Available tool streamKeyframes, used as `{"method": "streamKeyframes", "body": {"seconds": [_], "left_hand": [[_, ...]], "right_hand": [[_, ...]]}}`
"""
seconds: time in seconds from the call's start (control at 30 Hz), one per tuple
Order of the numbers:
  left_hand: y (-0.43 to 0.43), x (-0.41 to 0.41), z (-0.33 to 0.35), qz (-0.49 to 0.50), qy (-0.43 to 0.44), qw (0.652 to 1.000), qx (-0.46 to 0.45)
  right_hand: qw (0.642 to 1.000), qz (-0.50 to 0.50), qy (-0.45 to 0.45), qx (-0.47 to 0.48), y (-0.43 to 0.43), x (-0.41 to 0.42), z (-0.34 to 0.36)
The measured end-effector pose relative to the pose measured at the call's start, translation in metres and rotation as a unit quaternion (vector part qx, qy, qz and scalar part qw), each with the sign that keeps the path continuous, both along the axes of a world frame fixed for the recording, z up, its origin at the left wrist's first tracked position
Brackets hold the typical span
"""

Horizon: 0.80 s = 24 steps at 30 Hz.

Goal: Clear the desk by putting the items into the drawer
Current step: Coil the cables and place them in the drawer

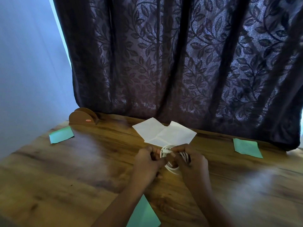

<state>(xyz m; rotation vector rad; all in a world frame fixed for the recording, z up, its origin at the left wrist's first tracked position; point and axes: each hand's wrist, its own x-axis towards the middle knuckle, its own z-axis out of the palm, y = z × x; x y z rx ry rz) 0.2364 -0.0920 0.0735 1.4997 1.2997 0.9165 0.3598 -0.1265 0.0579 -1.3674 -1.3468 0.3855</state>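
Observation:
A coiled white cable (170, 167) is held just above the middle of the wooden desk (65, 169). My left hand (147, 163) pinches one side of the coil. My right hand (191, 163) grips the other side, its fingers partly covering the loops. Just behind the hands lies an unfolded white paper (164, 133). Green paper pieces lie on the desk: one at the far left (61, 135), one at the right (247, 147), one near the front edge (144, 213) partly under my left forearm. No drawer is in view.
A brown rounded wooden holder (82, 118) stands at the desk's back left corner. A dark leaf-patterned curtain (180, 54) hangs right behind the desk. A pale wall (24, 63) is on the left.

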Motion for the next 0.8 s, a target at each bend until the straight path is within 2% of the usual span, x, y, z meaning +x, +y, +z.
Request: {"method": "streamKeyframes", "body": {"seconds": [0.13,0.33,0.43,0.63,0.8], "left_hand": [[0.000,0.000,0.001,0.029,0.009,0.999,0.017],[-0.002,-0.002,0.009,0.014,-0.066,0.998,-0.018],[-0.005,0.000,0.009,0.025,-0.093,0.995,-0.007],[-0.007,0.003,0.004,0.030,-0.102,0.994,-0.001],[-0.009,0.000,0.000,-0.055,-0.201,0.974,-0.089]], "right_hand": [[1.000,-0.009,-0.013,0.013,-0.002,-0.003,-0.004],[0.997,-0.028,-0.071,0.033,-0.003,-0.001,-0.007],[0.994,-0.041,-0.096,0.043,-0.002,0.001,-0.009],[0.997,-0.034,-0.049,0.047,-0.001,0.005,-0.009],[0.997,-0.052,0.010,0.050,-0.006,0.001,-0.006]]}}
